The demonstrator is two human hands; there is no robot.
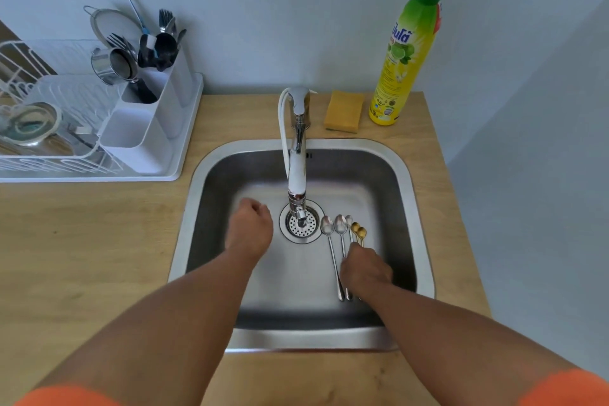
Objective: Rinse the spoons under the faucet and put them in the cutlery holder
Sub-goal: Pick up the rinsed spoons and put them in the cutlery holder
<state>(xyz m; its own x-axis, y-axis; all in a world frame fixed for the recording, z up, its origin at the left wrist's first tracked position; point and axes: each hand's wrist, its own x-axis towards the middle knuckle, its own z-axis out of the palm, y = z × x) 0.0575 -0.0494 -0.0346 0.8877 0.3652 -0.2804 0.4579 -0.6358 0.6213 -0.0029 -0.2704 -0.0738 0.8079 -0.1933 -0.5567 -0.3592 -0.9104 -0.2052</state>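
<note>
I see the wooden counter [99,241] framing the steel sink [408,175], its faucet [297,155] hanging mid-basin over the drain [301,224]. The dish rack [49,155] and white cutlery holder [145,128] sit upper left, the soap bottle [405,56] and sponge [344,111] upper right. My left hand [250,227] hovers curled, holding nothing; my right hand [365,269] covers the handles of the spoons [341,234], grip unclear.
</note>
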